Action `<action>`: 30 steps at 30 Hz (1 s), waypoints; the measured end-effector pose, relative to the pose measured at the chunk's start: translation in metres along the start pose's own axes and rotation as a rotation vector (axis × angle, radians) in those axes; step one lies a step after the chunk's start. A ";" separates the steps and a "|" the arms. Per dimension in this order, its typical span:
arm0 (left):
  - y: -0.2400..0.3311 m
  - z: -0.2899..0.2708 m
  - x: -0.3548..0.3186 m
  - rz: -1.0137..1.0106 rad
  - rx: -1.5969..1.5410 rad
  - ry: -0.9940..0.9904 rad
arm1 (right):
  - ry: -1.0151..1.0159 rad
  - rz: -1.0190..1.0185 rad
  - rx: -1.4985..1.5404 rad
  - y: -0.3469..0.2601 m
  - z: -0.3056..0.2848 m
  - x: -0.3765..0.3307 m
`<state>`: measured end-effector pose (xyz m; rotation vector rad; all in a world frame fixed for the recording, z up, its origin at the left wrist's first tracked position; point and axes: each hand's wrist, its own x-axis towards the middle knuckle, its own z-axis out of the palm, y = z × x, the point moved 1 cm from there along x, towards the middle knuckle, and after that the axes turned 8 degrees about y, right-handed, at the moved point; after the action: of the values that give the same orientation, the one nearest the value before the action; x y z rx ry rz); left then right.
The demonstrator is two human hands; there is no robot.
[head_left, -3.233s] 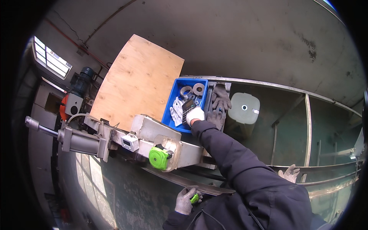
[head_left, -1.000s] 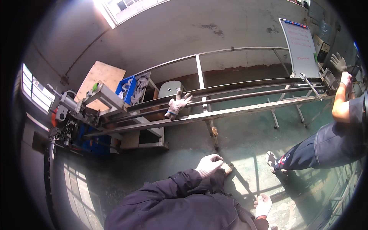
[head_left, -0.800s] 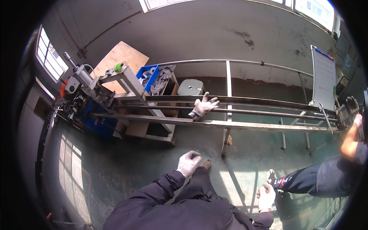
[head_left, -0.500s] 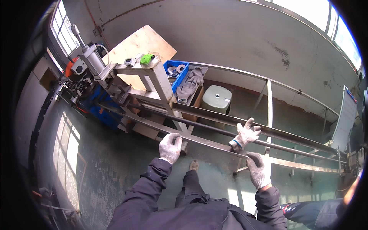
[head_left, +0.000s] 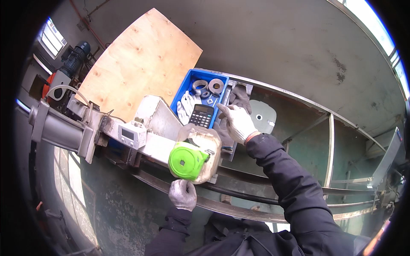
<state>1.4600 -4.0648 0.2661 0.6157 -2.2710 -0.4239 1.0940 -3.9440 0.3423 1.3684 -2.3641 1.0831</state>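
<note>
A plywood sheet (head_left: 141, 64) leans behind a blue bin (head_left: 184, 91) holding 2 metal rings (head_left: 209, 85) and a black calculator (head_left: 202, 115). The right hand (head_left: 237, 123) hovers spread at the calculator, gripping nothing. The left hand (head_left: 183, 194) grips the steel rail (head_left: 171, 187) under a green tape measure (head_left: 187, 160).

Both hands wear knitted work gloves — the right hand (head_left: 237, 122) a whitish one with an orange cuff edge, the left hand (head_left: 183, 194) a greyer, grimier one — below dark navy jacket sleeves with creased fabric.
</note>
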 end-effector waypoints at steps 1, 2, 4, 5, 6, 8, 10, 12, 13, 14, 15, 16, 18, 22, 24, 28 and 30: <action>-0.003 0.003 0.001 0.027 -0.001 0.011 | -0.021 -0.068 -0.038 0.009 0.015 0.012; -0.002 0.003 -0.001 -0.074 -0.101 0.081 | -0.104 -0.035 -0.076 0.017 0.030 0.021; -0.003 0.007 0.001 -0.095 -0.098 0.073 | -0.154 -0.024 -0.135 0.028 0.055 0.036; -0.003 0.007 0.002 -0.102 -0.103 0.080 | -0.212 -0.016 -0.158 0.032 0.064 0.040; -0.002 0.006 0.003 -0.110 -0.107 0.086 | -0.232 0.006 -0.152 0.035 0.071 0.043; 0.000 0.003 0.008 -0.135 -0.112 0.102 | -0.294 0.025 -0.170 0.038 0.081 0.048; 0.002 -0.001 0.013 -0.106 -0.183 0.108 | -0.314 0.052 -0.164 0.039 0.084 0.051; 0.003 -0.004 0.018 -0.106 -0.275 0.146 | -0.356 0.047 -0.156 0.040 0.085 0.052; 0.004 -0.005 0.018 -0.249 -0.361 0.136 | -0.340 0.013 -0.144 0.040 0.085 0.053; 0.004 -0.004 0.020 -0.307 -0.380 0.137 | -0.323 -0.016 -0.158 0.040 0.085 0.052; 0.004 -0.005 0.020 -0.308 -0.354 0.140 | -0.314 -0.030 -0.153 0.041 0.085 0.052; 0.005 -0.005 0.020 -0.264 -0.306 0.141 | -0.315 -0.035 -0.153 0.041 0.087 0.051; 0.004 -0.004 0.020 -0.226 -0.270 0.135 | -0.328 -0.039 -0.188 0.042 0.090 0.050; 0.001 -0.005 0.020 -0.194 -0.237 0.126 | -0.435 0.014 -0.247 0.039 0.094 0.049; 0.000 -0.004 0.021 -0.180 -0.213 0.113 | -0.418 0.037 -0.212 0.034 0.091 0.050; 0.000 -0.004 0.026 -0.140 -0.171 0.087 | -0.359 0.104 -0.255 0.027 0.077 0.052; 0.001 -0.005 0.029 -0.110 -0.146 0.069 | -0.334 0.095 -0.235 0.026 0.071 0.051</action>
<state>1.4456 -4.0803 0.2861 0.6716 -2.1251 -0.6073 1.0573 -4.0187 0.3045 1.4564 -2.7092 0.6063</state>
